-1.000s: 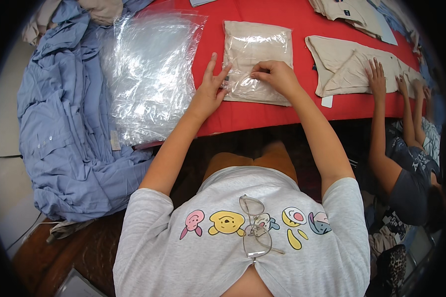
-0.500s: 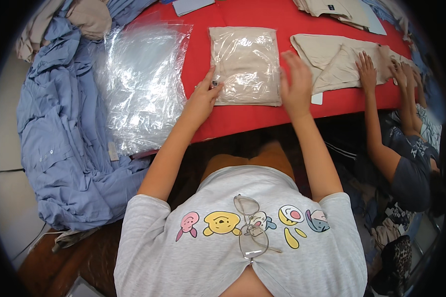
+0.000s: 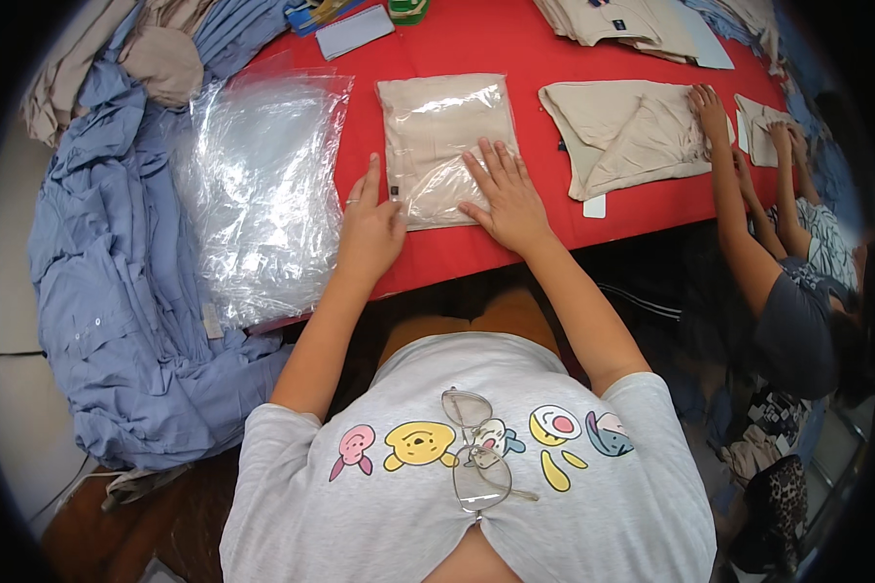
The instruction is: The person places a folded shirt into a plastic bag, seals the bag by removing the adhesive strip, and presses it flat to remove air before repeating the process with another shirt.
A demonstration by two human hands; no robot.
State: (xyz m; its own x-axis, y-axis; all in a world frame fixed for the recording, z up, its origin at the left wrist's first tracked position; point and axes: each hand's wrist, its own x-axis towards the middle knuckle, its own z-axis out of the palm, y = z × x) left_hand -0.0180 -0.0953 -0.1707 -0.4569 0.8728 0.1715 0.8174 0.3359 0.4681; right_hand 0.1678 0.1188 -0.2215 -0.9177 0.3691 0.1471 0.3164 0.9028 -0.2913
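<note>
In front of me on the red table lies a folded beige garment in a clear plastic bag [image 3: 437, 126]. My right hand [image 3: 510, 199] rests flat on the bag's lower right part, fingers spread. Just off the bag's lower left edge is my left hand [image 3: 371, 222], its fingers stretched out and holding nothing. A small dark label shows through the plastic near that hand. To the left of it lies a stack of clear plastic bags [image 3: 262, 194], shiny and wrinkled.
Blue shirts [image 3: 117, 291] are heaped along the left side. Co-workers' hands [image 3: 712, 107] work on a beige garment [image 3: 632, 131] at the right. Farther back are a white notepad [image 3: 355, 34], a green object [image 3: 408, 10] and a pile of folded beige garments [image 3: 603, 21].
My right hand has come down from beside the bag onto its surface. My left hand has moved off the bag's left edge. At the right, a co-worker's hand has shifted along the beige garment.
</note>
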